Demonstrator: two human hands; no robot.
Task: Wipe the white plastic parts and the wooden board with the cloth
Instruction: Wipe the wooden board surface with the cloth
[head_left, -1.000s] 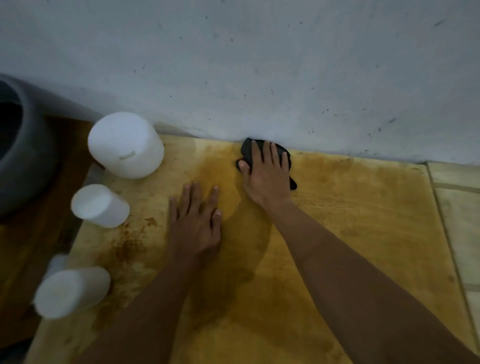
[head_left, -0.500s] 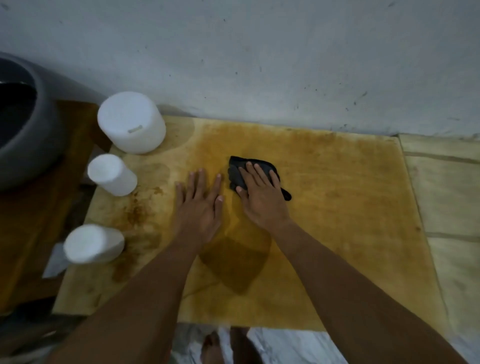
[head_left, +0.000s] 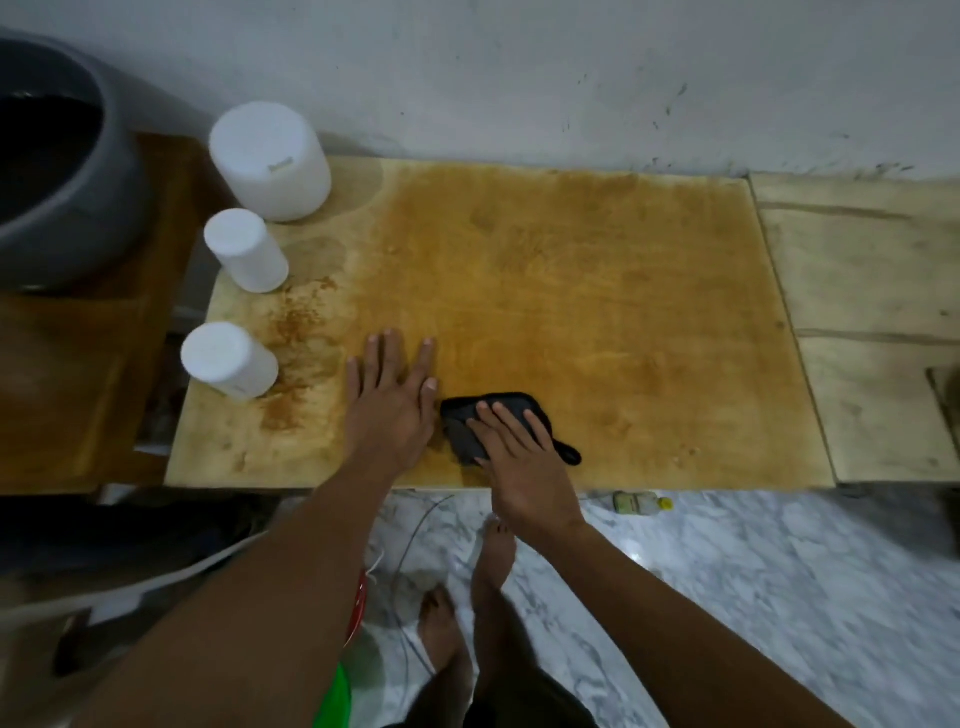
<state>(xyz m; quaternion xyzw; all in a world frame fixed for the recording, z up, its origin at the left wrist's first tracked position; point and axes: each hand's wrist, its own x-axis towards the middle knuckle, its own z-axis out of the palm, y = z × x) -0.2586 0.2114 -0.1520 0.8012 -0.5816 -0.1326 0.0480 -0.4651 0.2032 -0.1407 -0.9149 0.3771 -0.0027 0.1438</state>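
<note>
The wooden board (head_left: 597, 291) lies flat against the wall, stained orange-brown. My right hand (head_left: 519, 457) presses a dark cloth (head_left: 462, 421) flat onto the board near its front edge, fingers straight. Just left of it, my left hand (head_left: 392, 400) rests palm down on the board with fingers spread. Three white plastic parts stand along the board's left side: a large cylinder (head_left: 270, 161) at the back, a smaller one (head_left: 244, 249) in the middle and another small one (head_left: 226, 358) nearest me. Brown crumbs are scattered beside the small ones.
A grey basin (head_left: 67, 171) sits on a brown surface at the far left. Pale wooden planks (head_left: 862, 322) adjoin the board on the right. Below the front edge is marble floor (head_left: 753, 597) with a small bottle (head_left: 639, 502), cables and my bare feet (head_left: 467, 597).
My right hand has dragged the cloth from the board's back edge by the wall toward the front edge. My left hand stayed flat on the board. The camera view pulled back.
</note>
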